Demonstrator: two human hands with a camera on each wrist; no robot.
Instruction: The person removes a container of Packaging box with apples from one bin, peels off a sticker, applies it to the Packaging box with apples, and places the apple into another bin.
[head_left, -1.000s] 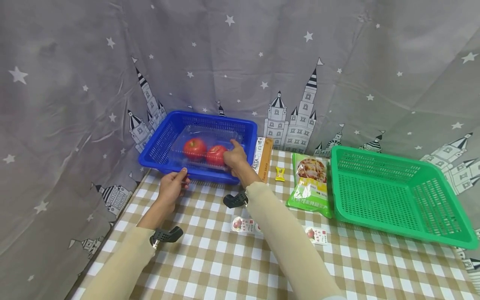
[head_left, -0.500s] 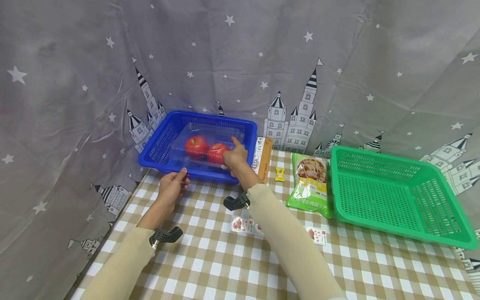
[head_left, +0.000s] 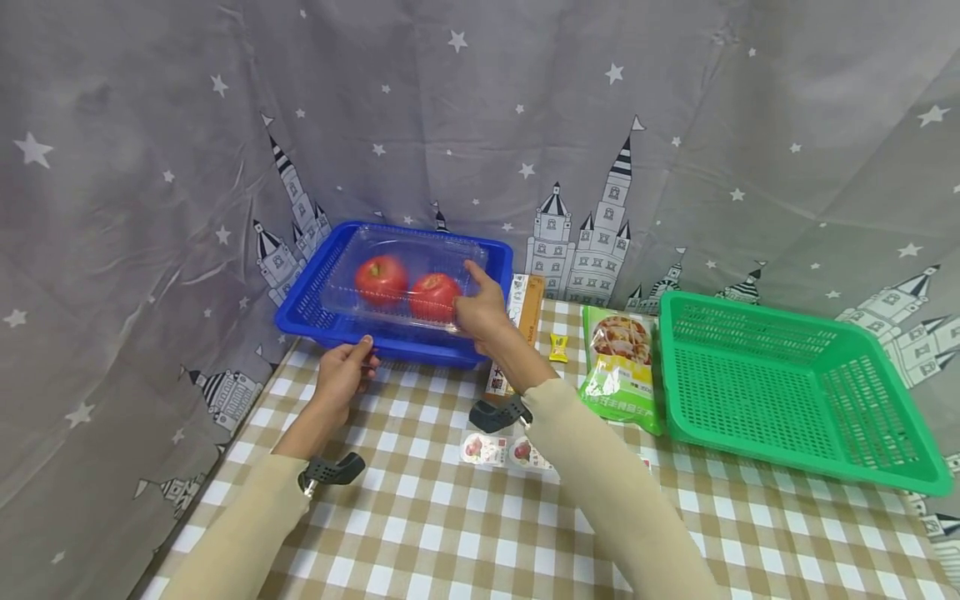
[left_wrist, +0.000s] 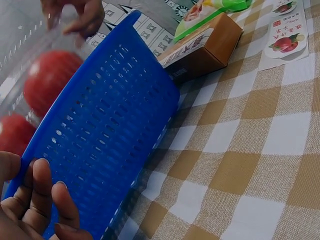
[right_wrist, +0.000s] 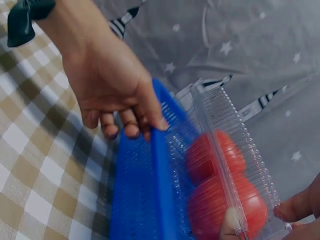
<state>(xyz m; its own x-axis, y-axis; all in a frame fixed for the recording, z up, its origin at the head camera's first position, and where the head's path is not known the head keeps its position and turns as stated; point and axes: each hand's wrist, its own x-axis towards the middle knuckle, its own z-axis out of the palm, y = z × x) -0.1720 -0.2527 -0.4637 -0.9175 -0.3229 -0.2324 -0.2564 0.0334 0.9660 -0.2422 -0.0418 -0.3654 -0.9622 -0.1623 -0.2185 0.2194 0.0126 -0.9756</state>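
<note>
In the head view, my right hand (head_left: 483, 308) pinches the right end of a clear plastic container (head_left: 423, 250). Two red apples (head_left: 381, 280) show through its plastic. The container overlaps the upper part of the blue basket (head_left: 420, 351), and in the right wrist view it stands tilted at the rim, with thumb and fingertips (right_wrist: 295, 204) on its edge. My left hand (head_left: 343, 379) holds the basket's near rim between thumb and fingers, as the left wrist view shows from close by.
A pasta sauce box (head_left: 530, 310) lies right of the basket. Beyond it are a small yellow packet (head_left: 558, 347), a green food bag (head_left: 621, 367) and a green basket (head_left: 757, 392). Fruit-printed labels (head_left: 483, 449) lie on the checked cloth (head_left: 420, 533), partly under my right forearm.
My right hand has raised the container with the apples from inside the blue basket to about rim height. More of the sauce box shows now. The left hand stays on the rim.
</note>
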